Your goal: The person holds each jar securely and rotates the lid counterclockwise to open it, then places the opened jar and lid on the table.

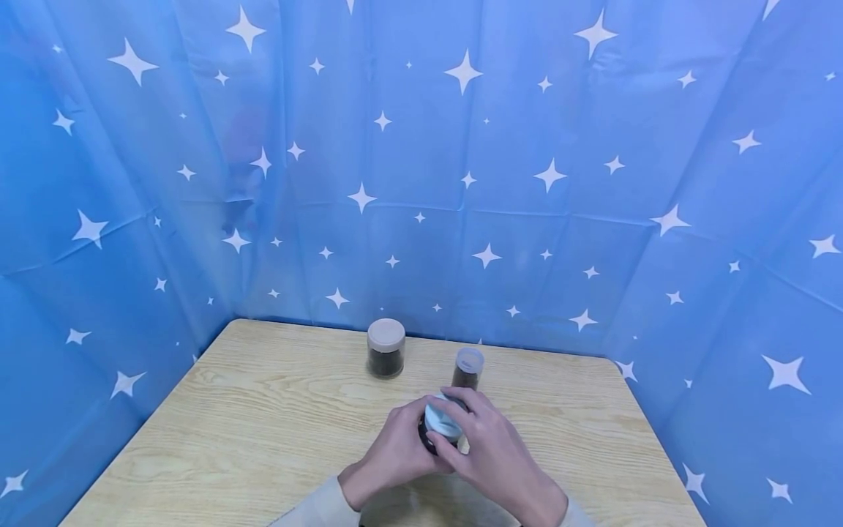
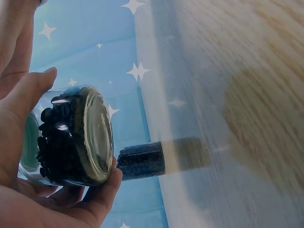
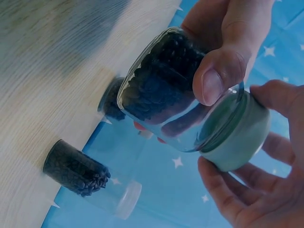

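A clear glass jar [image 3: 161, 80] partly filled with small black beans is held off the table by my left hand [image 1: 402, 445], whose thumb and fingers wrap its body. In the left wrist view the jar [image 2: 71, 137] is tilted on its side, with its thick glass base toward the table. The pale green lid [image 3: 237, 130] sits on the jar's mouth. My right hand [image 1: 490, 446] grips this lid around its rim with the thumb and fingertips. From the head camera, the light-blue-looking lid top [image 1: 443, 417] shows between both hands.
Behind the hands stands a slim clear container [image 1: 467, 368] with a translucent cap and dark contents. Farther back on the left is a wider jar [image 1: 386, 350] with a pale lid and dark contents. The wood-grain table [image 1: 263, 410] meets a blue star-patterned curtain [image 1: 421, 146].
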Tool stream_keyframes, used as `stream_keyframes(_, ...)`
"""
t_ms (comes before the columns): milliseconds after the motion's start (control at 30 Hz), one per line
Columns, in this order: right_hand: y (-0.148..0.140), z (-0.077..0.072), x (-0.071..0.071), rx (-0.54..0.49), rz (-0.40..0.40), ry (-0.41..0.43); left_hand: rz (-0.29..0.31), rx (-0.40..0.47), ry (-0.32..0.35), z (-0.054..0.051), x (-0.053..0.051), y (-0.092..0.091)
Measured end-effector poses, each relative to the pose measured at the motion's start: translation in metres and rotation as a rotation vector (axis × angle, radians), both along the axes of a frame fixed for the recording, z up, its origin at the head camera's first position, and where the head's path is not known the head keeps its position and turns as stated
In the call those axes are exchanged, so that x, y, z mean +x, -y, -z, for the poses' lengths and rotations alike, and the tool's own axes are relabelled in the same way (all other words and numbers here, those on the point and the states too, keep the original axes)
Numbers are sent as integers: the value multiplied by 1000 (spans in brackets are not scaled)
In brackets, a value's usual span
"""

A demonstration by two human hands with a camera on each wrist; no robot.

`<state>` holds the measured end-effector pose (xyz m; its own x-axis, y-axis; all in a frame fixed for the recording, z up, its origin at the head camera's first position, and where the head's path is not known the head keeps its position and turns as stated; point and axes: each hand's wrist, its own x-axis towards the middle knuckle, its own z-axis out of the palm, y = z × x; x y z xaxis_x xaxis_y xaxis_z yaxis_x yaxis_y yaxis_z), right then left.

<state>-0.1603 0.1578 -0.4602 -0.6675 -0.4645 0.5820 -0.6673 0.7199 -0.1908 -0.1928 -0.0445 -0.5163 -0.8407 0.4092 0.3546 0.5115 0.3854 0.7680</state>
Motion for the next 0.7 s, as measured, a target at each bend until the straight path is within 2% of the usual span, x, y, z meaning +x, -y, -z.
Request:
stream_keyframes(367, -3, 0, -1, -20, -39, -7, 1, -3, -15, -1, 1, 0)
stream_keyframes(533, -6, -2, -3, -42, -105, -10, 0, 1, -22, -1, 1, -1)
stream_keyframes(700, -13, -3, -9, -60, -215, -7, 4, 8, -33, -2, 2, -1)
